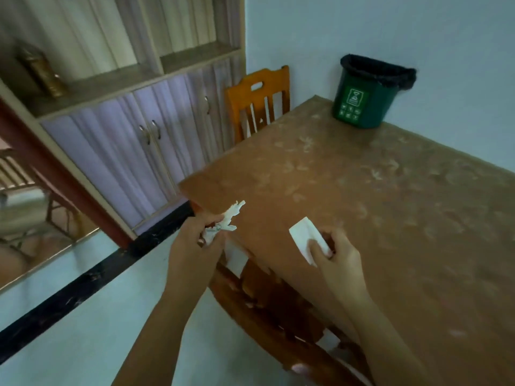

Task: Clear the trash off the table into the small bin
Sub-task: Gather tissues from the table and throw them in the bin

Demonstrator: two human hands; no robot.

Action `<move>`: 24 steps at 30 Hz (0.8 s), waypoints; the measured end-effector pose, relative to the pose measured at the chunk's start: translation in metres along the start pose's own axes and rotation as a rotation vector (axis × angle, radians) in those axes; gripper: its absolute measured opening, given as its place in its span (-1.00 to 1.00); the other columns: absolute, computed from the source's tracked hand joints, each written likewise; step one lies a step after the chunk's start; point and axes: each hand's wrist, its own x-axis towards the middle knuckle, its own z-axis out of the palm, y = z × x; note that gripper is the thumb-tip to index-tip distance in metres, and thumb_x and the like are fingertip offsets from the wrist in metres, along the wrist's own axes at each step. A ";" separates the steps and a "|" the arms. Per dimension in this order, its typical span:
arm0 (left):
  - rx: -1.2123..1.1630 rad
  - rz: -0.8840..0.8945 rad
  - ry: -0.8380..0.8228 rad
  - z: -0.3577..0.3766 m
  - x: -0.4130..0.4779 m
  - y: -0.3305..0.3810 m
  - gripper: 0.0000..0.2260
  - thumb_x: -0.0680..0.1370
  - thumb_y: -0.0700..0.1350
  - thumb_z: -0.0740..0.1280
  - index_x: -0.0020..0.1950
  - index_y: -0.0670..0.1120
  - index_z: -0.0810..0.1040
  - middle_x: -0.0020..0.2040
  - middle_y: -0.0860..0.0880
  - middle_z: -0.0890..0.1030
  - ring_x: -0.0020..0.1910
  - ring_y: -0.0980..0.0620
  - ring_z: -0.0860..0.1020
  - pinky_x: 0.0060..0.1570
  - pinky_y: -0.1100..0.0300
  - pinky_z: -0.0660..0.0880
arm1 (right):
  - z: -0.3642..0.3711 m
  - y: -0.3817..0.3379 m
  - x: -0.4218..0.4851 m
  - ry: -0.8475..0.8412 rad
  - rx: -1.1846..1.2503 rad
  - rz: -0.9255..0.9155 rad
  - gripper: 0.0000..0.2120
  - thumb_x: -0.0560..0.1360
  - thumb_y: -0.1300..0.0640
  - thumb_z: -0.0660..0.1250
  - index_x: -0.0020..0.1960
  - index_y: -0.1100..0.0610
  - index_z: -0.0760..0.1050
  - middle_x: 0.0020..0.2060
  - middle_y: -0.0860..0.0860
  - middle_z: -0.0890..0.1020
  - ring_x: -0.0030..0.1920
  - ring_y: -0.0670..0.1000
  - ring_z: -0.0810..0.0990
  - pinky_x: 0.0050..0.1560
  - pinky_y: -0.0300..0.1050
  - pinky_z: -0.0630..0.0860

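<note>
A small green bin (359, 105) with a black liner stands at the far corner of the brown patterned table (376, 196), against the wall. My left hand (192, 246) is at the table's near left corner, closed on a crumpled white tissue (225, 222) that sticks out above my fingers. My right hand (337, 257) is over the table's near edge and grips a flat folded white paper (303, 238), which looks slightly lifted off the surface.
An orange wooden chair (259, 101) stands at the table's far left side. Another wooden chair (278, 307) sits below the near edge. A cabinet with purple doors (133, 151) lines the left wall, and pale floor lies between it and the table.
</note>
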 end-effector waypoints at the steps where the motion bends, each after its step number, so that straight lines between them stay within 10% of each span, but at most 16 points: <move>1: -0.016 -0.025 0.043 -0.026 0.000 -0.013 -0.83 0.51 -0.18 0.33 0.04 0.04 0.48 -0.05 0.05 0.53 -0.15 0.21 0.51 -0.24 0.45 0.37 | 0.020 -0.017 -0.003 -0.024 -0.010 -0.029 -0.90 0.48 0.16 0.27 -0.04 0.00 0.43 -0.15 -0.13 0.55 -0.12 -0.09 0.53 -0.27 -0.28 0.48; 16: -0.055 -0.345 0.339 -0.215 0.018 -0.178 -0.83 0.49 -0.20 0.36 0.07 -0.08 0.56 -0.06 -0.04 0.55 -0.19 0.06 0.49 -0.29 0.32 0.37 | 0.263 -0.146 -0.001 -0.330 -0.027 -0.168 -0.81 0.49 0.14 0.29 0.10 0.13 0.44 -0.15 -0.08 0.54 -0.30 -0.19 0.54 -0.42 -0.46 0.39; 24: -0.020 -0.254 0.239 -0.228 0.143 -0.210 -0.70 0.47 -0.19 0.37 -0.13 0.24 0.44 -0.11 0.16 0.53 -0.18 0.27 0.48 -0.29 0.46 0.37 | 0.332 -0.165 0.106 -0.241 -0.013 -0.117 -0.89 0.49 0.17 0.28 0.01 0.04 0.44 -0.38 -0.11 0.54 -0.36 -0.13 0.55 -0.31 -0.41 0.40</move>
